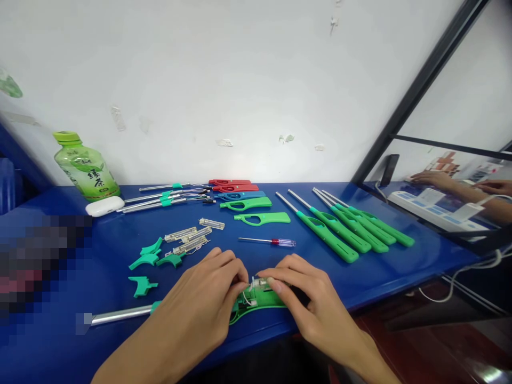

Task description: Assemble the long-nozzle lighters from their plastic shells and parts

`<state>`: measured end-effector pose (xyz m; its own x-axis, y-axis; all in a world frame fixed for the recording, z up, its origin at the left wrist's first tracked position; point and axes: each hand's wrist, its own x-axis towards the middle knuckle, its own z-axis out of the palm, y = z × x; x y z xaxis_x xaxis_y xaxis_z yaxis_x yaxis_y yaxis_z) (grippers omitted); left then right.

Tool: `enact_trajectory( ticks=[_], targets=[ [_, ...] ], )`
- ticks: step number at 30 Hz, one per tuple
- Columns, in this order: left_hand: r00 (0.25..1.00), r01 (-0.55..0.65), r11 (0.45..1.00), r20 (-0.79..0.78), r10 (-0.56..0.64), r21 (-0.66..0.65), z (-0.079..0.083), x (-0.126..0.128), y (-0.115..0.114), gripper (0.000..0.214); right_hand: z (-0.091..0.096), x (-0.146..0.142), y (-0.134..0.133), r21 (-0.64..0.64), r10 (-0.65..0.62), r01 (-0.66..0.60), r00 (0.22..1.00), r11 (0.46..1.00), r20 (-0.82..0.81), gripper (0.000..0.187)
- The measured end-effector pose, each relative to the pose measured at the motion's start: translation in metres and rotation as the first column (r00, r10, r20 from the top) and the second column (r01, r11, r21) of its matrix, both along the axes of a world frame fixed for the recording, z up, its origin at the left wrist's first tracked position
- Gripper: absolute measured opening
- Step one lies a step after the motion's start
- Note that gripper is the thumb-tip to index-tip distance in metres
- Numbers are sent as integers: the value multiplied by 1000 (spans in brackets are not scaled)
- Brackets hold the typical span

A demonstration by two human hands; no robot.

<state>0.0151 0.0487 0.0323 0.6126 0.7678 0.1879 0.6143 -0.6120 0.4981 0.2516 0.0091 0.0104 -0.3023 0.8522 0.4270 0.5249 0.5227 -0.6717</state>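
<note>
Though gripped from both ends, could go wrong first at thin white wire (247,300); might pinch or kink it if pressing parts home with a loop standing proud of the shell; might tip clear tank (262,282) out of its seat through uneven thumb pressure; could twist metal barrel (120,316) out of line with a knock at the far end, out of reach of either hand.

Find green lighter (269,300) near the front edge of blue table (260,258), lying crosswise beneath both hands; see left hand (212,301) bent into a pinch at its inner works, exact hold hidden behind fingers; see right hand (310,298) grasping clear tank and shell between thumb and fingers.

Looks bright green and open-sided; shows clear plastic toward right hand, dark parts deeper in, then teal collar (154,306) and dull silver barrel beyond left hand.
</note>
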Motion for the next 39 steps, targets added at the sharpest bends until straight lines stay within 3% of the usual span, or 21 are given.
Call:
enact_trajectory(
  ticks=[27, 39],
  targets=[
    [999, 34, 998, 4, -35, 52, -6, 5, -4, 30, -4, 4, 0, 125, 7, -11, 999, 992, 32, 30],
    [1000, 9, 999, -10, -8, 51, 6, -4, 0, 29, -1, 1, -1, 182, -52, 50, 999, 982, 5, 24]
  ],
)
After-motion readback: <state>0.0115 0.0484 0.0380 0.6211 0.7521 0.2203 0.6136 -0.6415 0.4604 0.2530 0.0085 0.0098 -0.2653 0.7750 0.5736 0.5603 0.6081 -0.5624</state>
